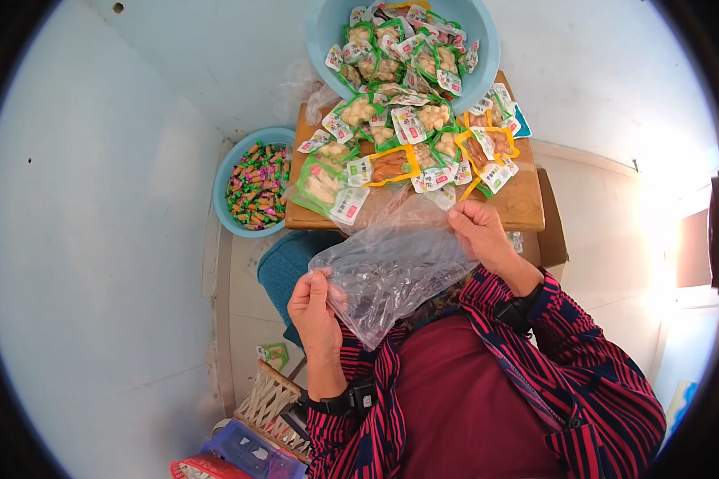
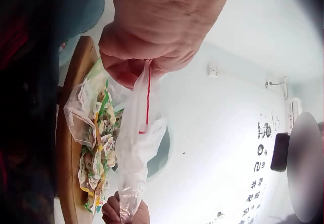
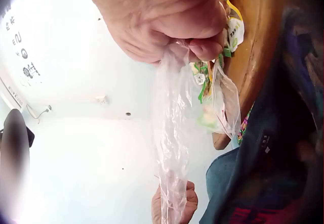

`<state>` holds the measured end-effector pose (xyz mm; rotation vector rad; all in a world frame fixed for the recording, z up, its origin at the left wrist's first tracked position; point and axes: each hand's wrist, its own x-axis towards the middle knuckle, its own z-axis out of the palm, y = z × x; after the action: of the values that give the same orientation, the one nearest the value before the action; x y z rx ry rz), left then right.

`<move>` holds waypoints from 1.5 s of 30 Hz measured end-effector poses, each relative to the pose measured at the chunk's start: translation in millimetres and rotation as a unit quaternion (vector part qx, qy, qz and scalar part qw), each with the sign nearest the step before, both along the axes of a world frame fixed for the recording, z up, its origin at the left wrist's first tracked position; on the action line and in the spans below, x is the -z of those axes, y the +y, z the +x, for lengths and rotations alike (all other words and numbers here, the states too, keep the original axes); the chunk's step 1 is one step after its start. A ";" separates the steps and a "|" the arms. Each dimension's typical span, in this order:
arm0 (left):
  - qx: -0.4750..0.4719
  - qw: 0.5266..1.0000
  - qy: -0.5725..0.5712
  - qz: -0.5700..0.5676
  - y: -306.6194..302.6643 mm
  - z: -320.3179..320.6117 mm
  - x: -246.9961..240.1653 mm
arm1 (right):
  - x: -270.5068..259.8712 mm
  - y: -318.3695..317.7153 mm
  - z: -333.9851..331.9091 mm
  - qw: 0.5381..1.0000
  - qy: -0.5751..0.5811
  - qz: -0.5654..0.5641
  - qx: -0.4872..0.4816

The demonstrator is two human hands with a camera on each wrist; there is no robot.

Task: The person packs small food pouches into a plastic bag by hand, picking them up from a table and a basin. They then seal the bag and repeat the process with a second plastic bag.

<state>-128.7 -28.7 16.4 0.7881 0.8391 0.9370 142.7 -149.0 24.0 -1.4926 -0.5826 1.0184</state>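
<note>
Between both hands a clear plastic bag (image 1: 391,267) is stretched out over the lap, flat and see-through. My left hand (image 1: 315,311) pinches its lower left corner between thumb and fingers. The right hand (image 1: 484,233) grips the opposite upper edge, close to the front of the wooden table (image 1: 527,215). In the left wrist view a red line runs down the bag (image 2: 148,97) below the fingers. Beyond it on the table lie several snack packets (image 1: 435,118) with green or yellow borders; one green-edged packet (image 1: 323,185) lies at the left front corner, partly under clear plastic.
A large blue basin (image 1: 491,40) heaped with packets stands at the table's back. Left of the table, a smaller blue basin (image 1: 222,188) holds small wrapped sweets. A cardboard box (image 1: 553,215) stands at the right. On the floor lies a packet (image 1: 276,355) beside a woven seat (image 1: 268,399).
</note>
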 end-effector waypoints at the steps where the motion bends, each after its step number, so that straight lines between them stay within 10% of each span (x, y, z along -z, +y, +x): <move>1: 0.005 1.000 -0.016 0.000 0.1 -1.3 0.6 | -0.6 -2.8 1.4 1.000 -0.001 0.000 0.000; 12: 0.119 0.993 0.015 0.020 -9.9 0.0 -12.1 | 6.9 -3.5 14.7 0.990 0.092 -0.015 -0.107; 27: 0.117 0.993 0.035 -0.006 -16.9 5.0 -7.5 | 18.4 -7.5 10.6 0.988 0.116 0.045 0.090; 45: 0.107 0.990 0.079 -0.037 -36.2 10.6 14.9 | 6.6 -11.4 11.7 0.987 0.121 0.035 0.100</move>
<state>-118.1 -64.9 1.5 0.8772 0.9013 0.6561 154.4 -160.3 17.3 -1.3121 -0.2864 0.9940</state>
